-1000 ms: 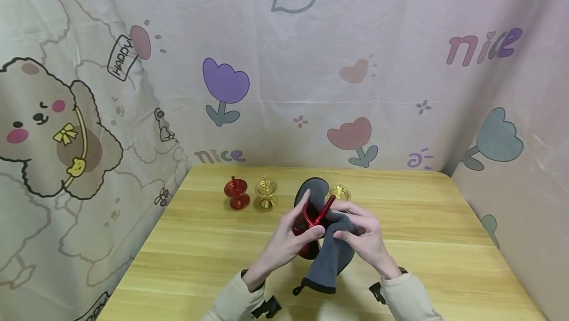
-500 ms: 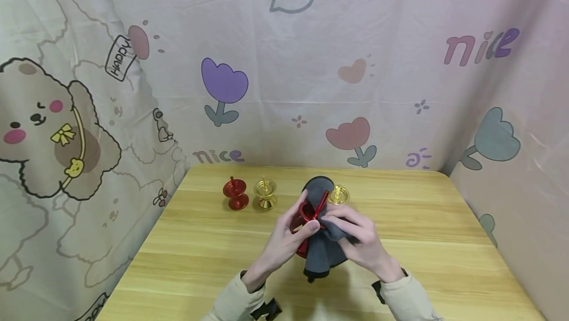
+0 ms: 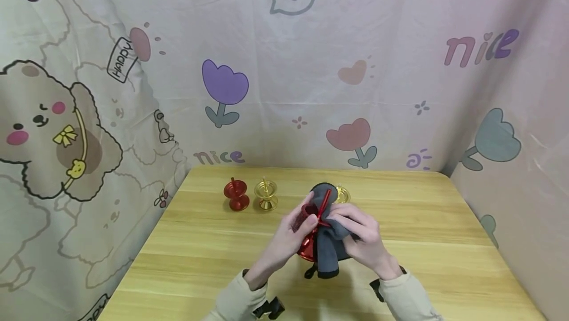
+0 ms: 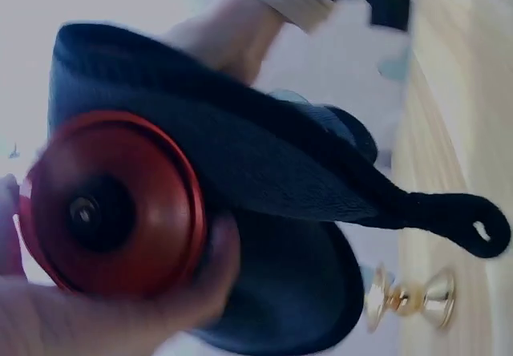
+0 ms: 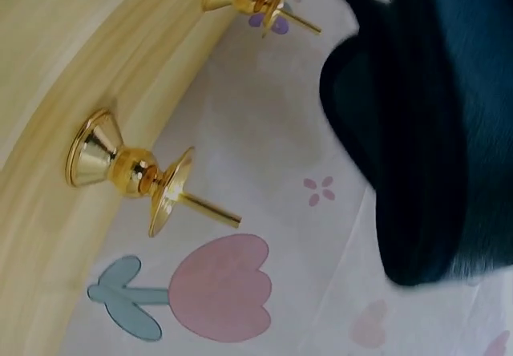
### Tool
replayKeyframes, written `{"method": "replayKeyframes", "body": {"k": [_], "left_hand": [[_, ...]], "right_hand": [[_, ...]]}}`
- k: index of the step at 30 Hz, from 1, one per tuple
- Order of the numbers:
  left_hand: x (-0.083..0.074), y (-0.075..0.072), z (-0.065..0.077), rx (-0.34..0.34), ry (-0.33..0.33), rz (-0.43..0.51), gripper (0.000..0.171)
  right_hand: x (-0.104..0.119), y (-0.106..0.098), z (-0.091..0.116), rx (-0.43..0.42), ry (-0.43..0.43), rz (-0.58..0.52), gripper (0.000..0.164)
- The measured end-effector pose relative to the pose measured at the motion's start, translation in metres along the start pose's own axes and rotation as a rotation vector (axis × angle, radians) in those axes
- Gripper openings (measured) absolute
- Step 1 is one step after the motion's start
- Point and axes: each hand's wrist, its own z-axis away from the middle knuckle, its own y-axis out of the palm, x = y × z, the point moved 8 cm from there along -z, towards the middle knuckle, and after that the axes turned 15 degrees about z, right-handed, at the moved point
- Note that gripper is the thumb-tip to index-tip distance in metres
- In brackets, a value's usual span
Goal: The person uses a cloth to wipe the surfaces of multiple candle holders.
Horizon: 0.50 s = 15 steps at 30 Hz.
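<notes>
Red metal candle holder (image 3: 309,244) is in the air above the wooden table (image 3: 200,247), tilted, spike upward. Left hand (image 3: 286,238): thumb and fingers clamped about its dish. Right hand (image 3: 363,231): fingers pinch the grey cloth (image 3: 328,252), bunched against the dish rim; its thumb tip cannot be made out. Probable step: wiping. Advisable: firm left grip, light strokes along the rim, care near the spike, loose cloth tail clear of the gold candle holder (image 5: 136,171).

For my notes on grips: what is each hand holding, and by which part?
The left hand holds the red holder by its dish; the right hand pinches the gray cloth by a bunched fold.
</notes>
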Motion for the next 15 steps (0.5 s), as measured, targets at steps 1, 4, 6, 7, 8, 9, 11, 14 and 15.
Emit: {"method": "replayKeyframes", "body": {"k": [1,4,6,7,8,9,11,14,15], "left_hand": [[-0.002,-0.0026,0.0,-0.05,0.025,-0.049,0.067],[-0.0065,-0.0076,0.0013,-0.166,0.082,-0.134,0.068],[-0.0076,-0.0088,0.0018,-0.2,0.102,-0.122,0.066],[-0.007,-0.0089,0.002,-0.202,0.1,-0.104,0.065],[-0.0065,-0.009,0.0018,-0.197,0.098,-0.084,0.064],[-0.0058,-0.0093,0.0015,-0.186,0.09,-0.05,0.062],[-0.0034,-0.0099,-0.0002,-0.147,0.06,0.022,0.059],[0.0002,-0.0095,-0.0029,-0.065,0.0,0.096,0.056],[0.0011,-0.0096,-0.0035,-0.045,-0.016,0.1,0.055]], "right_hand": [[0.0004,0.0005,0.0005,0.003,0.0,0.045,0.019],[0.0021,0.0027,0.0013,0.017,-0.007,0.174,0.022],[0.0025,0.0042,0.0011,0.025,-0.01,0.212,0.022],[0.0025,0.0048,0.0007,0.027,-0.011,0.208,0.022],[0.0021,0.0052,0.0002,0.026,-0.009,0.186,0.021],[0.0012,0.0053,-0.0003,0.022,-0.003,0.152,0.019],[-0.001,0.0048,-0.0009,0.008,0.012,0.064,0.017],[-0.0036,0.0035,-0.001,-0.017,0.022,-0.039,0.015],[-0.004,0.0033,-0.0007,-0.02,0.022,-0.041,0.015]]}}
